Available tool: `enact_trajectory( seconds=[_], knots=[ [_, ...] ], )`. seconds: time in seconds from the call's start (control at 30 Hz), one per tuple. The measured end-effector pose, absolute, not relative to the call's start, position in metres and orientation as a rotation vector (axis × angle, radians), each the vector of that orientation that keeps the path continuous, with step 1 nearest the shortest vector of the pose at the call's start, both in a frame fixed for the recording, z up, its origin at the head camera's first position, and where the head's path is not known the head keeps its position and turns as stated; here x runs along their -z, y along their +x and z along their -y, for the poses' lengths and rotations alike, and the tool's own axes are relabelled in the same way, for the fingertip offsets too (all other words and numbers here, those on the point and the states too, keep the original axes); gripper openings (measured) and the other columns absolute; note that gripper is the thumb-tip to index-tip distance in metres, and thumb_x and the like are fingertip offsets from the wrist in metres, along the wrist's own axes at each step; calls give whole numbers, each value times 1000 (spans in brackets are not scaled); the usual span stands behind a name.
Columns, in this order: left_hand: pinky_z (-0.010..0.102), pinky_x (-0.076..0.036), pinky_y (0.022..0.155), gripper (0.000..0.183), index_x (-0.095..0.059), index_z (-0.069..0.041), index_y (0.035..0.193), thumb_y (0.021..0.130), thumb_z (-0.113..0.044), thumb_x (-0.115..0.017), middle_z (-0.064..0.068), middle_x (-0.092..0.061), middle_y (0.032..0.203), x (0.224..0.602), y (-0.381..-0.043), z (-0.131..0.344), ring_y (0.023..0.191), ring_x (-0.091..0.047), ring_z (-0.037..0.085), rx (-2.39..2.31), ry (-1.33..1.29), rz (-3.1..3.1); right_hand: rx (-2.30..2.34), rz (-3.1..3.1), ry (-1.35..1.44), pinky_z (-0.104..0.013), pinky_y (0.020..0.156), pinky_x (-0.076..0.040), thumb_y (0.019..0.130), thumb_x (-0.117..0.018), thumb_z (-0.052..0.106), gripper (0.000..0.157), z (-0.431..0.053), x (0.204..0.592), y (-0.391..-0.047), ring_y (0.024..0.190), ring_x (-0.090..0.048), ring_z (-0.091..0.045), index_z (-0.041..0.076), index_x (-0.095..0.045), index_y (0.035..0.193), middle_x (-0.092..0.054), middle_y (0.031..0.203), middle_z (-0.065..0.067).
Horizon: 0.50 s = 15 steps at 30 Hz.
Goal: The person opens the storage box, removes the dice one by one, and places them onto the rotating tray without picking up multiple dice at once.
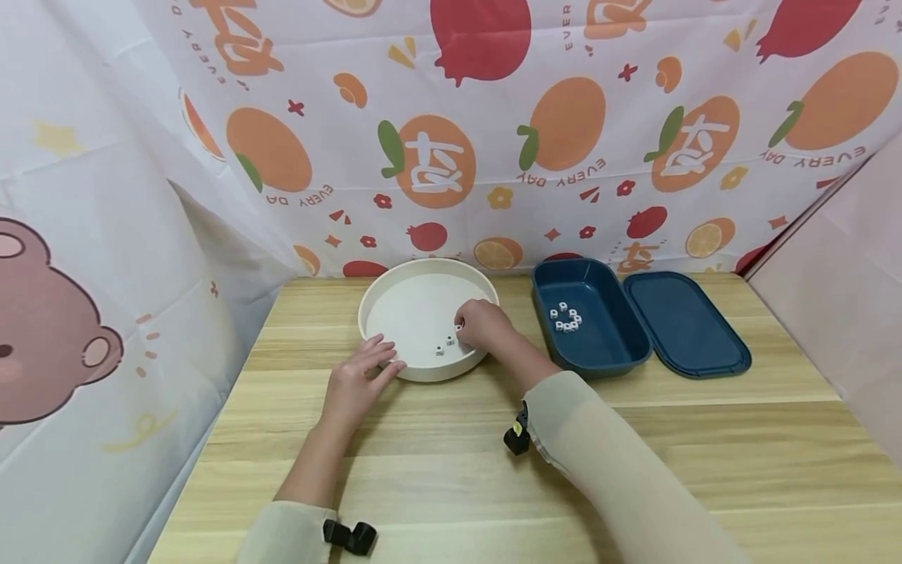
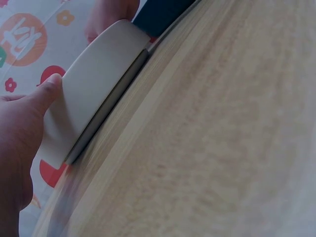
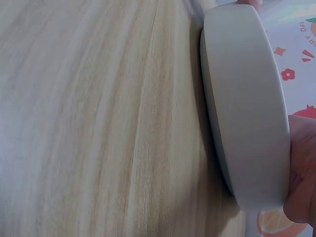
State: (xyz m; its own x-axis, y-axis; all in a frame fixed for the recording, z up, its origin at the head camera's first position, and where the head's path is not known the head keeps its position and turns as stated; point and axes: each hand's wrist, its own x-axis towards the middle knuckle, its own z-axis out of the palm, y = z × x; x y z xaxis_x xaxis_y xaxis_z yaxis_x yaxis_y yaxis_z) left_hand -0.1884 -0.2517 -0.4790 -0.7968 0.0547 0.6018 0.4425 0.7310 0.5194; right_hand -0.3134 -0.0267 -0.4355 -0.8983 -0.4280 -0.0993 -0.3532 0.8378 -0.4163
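A round cream tray (image 1: 402, 313) stands on the table, with small white dice (image 1: 440, 351) lined up inside near its front right. My right hand (image 1: 485, 325) reaches over the tray's right side, fingers curled, and pinches a white die at the end of that line; the fingertips are partly hidden. My left hand (image 1: 357, 380) rests on the tray's front left rim with fingers spread. In the left wrist view its thumb (image 2: 49, 88) touches the rim. The right wrist view shows the tray's outer wall (image 3: 247, 103) and part of my right hand (image 3: 302, 168) behind it.
To the tray's right stands a dark blue box (image 1: 606, 325) with several white dice in its left part. Its blue lid (image 1: 687, 321) lies flat beside it. A fruit-print cloth (image 1: 493, 157) hangs behind the wooden table (image 1: 437, 462).
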Motion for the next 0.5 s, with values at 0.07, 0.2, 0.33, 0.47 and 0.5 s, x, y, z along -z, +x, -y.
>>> enact_trajectory(
  seconds=[0.07, 0.2, 0.33, 0.47, 0.5],
  knots=[
    [39, -43, 111, 25, -78, -3, 98, 78, -17, -84, 9, -75, 108, 479, -189, 252, 120, -63, 25, 902, -378, 2364, 560, -2839, -605, -35, 85, -54, 84, -68, 11, 13, 27, 436, -313, 87, -60, -18, 13, -76, 93, -71, 92, 2],
    [40, -43, 112, 25, -78, -2, 97, 78, -17, -84, 10, -75, 107, 478, -189, 252, 120, -64, 25, 897, -384, 2356, 514, -2852, -604, -36, 88, -51, 85, -69, 15, 10, 28, 436, -313, 88, -61, -18, 15, -76, 91, -72, 91, 4],
    [41, -43, 112, 26, -78, -2, 98, 78, -17, -84, 10, -75, 107, 478, -190, 252, 120, -64, 25, 895, -386, 2359, 481, -2860, -603, -38, 91, -49, 86, -69, 19, 10, 29, 436, -312, 91, -61, -17, 16, -77, 93, -73, 92, 5],
    [42, -43, 111, 26, -78, -1, 97, 77, -16, -84, 11, -75, 106, 478, -189, 252, 119, -64, 26, 898, -386, 2358, 469, -2856, -603, -38, 92, -49, 87, -69, 20, 12, 29, 437, -312, 92, -62, -17, 16, -77, 96, -73, 95, 5],
    [42, -43, 111, 26, -78, -2, 97, 77, -17, -84, 11, -75, 106, 478, -189, 252, 119, -64, 26, 898, -385, 2358, 465, -2855, -604, -38, 93, -49, 87, -69, 20, 13, 29, 437, -312, 93, -62, -17, 17, -77, 96, -73, 95, 5]
  ],
)
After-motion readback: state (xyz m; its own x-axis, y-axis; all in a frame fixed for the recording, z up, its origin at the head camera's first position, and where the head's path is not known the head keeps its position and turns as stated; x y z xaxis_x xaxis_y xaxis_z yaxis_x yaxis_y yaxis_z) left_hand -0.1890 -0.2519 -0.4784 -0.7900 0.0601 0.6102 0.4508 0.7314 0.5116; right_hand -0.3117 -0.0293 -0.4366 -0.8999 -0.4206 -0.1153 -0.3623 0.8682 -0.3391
